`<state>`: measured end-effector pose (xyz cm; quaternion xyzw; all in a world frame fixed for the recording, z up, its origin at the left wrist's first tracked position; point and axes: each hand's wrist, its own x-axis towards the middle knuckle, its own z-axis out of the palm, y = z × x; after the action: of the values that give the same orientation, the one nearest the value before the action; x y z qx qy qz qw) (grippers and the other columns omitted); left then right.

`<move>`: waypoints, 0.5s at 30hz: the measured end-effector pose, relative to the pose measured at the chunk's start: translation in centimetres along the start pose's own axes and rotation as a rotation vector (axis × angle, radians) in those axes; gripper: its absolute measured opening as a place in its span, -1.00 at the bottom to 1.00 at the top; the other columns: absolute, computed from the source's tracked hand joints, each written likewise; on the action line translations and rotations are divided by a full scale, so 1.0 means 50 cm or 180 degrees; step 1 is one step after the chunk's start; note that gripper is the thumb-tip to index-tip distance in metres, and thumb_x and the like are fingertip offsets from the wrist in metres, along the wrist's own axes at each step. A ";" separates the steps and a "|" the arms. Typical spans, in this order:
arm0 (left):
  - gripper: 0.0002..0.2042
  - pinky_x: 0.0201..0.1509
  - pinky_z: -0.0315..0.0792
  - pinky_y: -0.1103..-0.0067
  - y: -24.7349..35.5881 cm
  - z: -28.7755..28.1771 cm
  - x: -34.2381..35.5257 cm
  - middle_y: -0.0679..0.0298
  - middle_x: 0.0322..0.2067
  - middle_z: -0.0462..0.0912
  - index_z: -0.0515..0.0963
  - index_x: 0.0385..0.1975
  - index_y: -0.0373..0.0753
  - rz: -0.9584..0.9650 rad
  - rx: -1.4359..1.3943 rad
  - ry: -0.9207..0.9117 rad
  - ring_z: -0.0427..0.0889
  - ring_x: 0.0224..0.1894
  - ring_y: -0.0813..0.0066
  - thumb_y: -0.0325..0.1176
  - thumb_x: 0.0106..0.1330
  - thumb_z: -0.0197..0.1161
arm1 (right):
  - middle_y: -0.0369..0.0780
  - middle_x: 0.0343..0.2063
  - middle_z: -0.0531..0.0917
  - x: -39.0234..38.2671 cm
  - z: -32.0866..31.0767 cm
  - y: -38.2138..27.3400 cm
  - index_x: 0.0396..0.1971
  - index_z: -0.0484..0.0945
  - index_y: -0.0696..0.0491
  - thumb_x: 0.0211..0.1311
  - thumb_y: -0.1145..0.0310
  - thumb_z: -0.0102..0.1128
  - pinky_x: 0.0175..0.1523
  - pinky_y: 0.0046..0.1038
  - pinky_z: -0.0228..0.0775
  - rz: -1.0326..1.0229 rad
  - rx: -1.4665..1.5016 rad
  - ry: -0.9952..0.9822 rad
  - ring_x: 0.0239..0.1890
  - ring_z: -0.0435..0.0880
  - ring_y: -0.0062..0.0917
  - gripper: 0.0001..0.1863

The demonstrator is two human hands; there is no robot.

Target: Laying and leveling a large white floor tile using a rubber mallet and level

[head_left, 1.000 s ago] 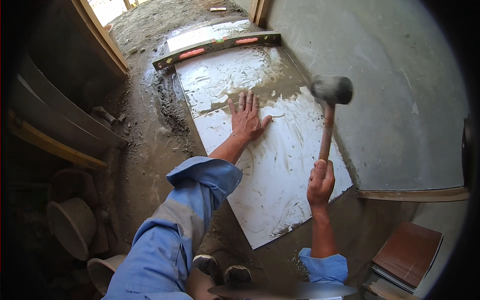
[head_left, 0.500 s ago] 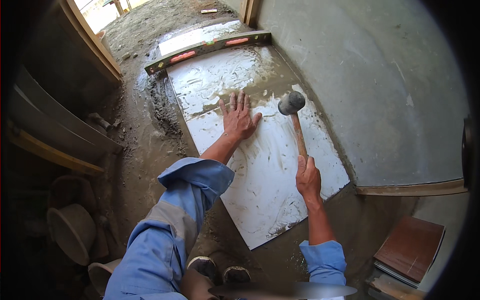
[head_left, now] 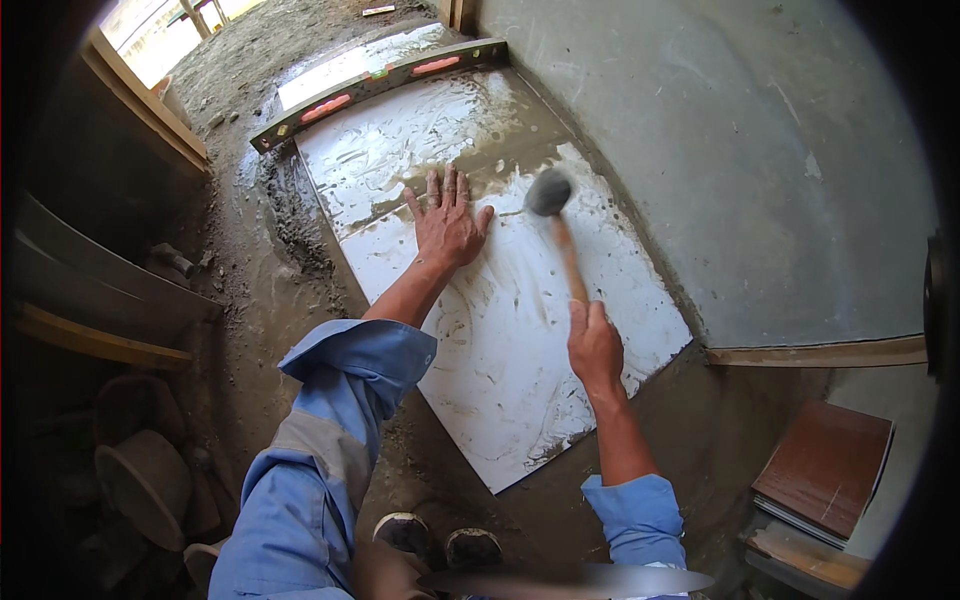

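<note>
**The black mallet is nearer the left hand**

The two hands are apart. The left hand lies flat on the near white tile, fingers spread, by the muddy line where two tiles meet. The right hand, at 4 o'clock from it, is wrapped tight around the wooden handle of the mallet.

One second ago the mallet's head was far over by the wall. Now it is over the tile, at 2 o'clock from the left hand. It is blurry, so I cannot tell if it touches the tile. The left hand stays in its same spot on the tile. The whole view has slid a bit toward 9 o'clock.

The long level has not moved. It lies across the far tile, at 11 o'clock from the left hand. A brown stack sits at 4 o'clock from the right hand.
</note>
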<state>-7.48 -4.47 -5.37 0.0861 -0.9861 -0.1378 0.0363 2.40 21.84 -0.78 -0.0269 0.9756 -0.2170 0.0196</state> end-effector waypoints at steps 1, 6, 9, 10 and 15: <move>-0.21 0.55 -0.51 -0.14 -0.002 0.001 0.000 0.14 0.60 -0.14 0.02 0.54 -0.28 -0.0033 0.0009 0.0015 -0.28 0.63 0.07 0.21 0.50 -0.18 | 0.10 -0.57 0.63 0.003 0.008 -0.006 -0.29 0.37 0.13 0.57 0.03 -0.10 -0.39 -0.02 0.46 0.0011 0.0004 -0.0003 -0.47 0.65 0.12 -0.58; -0.23 0.54 -0.52 -0.16 0.001 0.000 -0.002 0.15 0.60 -0.13 0.04 0.55 -0.24 -0.0023 0.0043 -0.0012 -0.26 0.63 0.08 0.19 0.50 -0.19 | 0.17 -0.51 0.66 0.024 0.030 -0.031 -0.24 0.37 0.12 0.57 -0.07 -0.19 -0.31 0.13 0.47 0.0082 0.0013 -0.0227 -0.39 0.66 0.19 -0.51; -0.24 0.54 -0.52 -0.16 -0.005 -0.002 0.006 0.16 0.59 -0.12 0.04 0.55 -0.22 -0.0045 0.0039 0.0019 -0.25 0.63 0.08 0.18 0.50 -0.18 | 0.07 -0.53 0.64 0.026 -0.008 -0.041 -0.37 0.46 0.16 0.55 -0.10 -0.10 -0.32 -0.01 0.41 0.0050 0.0891 0.0150 -0.47 0.61 0.07 -0.44; -0.24 0.54 -0.52 -0.16 0.001 -0.001 0.002 0.15 0.59 -0.12 0.04 0.55 -0.23 -0.0005 -0.0029 -0.0010 -0.25 0.63 0.08 0.18 0.50 -0.18 | 0.00 -0.57 0.62 0.005 -0.027 -0.036 -0.40 0.48 0.17 0.56 -0.08 -0.08 -0.34 -0.10 0.40 0.0069 0.1219 0.0187 -0.53 0.58 -0.04 -0.44; -0.21 0.55 -0.49 -0.15 0.005 -0.003 0.002 0.09 0.59 -0.12 0.02 0.54 -0.28 0.0009 -0.0045 -0.0043 -0.26 0.63 0.04 0.18 0.49 -0.17 | -0.24 -0.64 0.45 -0.118 -0.067 0.080 -0.39 0.49 0.18 0.57 0.06 -0.06 -0.42 -0.35 0.28 0.0659 0.2045 -0.0036 -0.56 0.40 -0.53 -0.53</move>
<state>-7.61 -4.31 -5.15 0.0834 -0.9854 -0.1453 0.0304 7.92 27.26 0.72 0.0787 0.8548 -0.5101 0.0545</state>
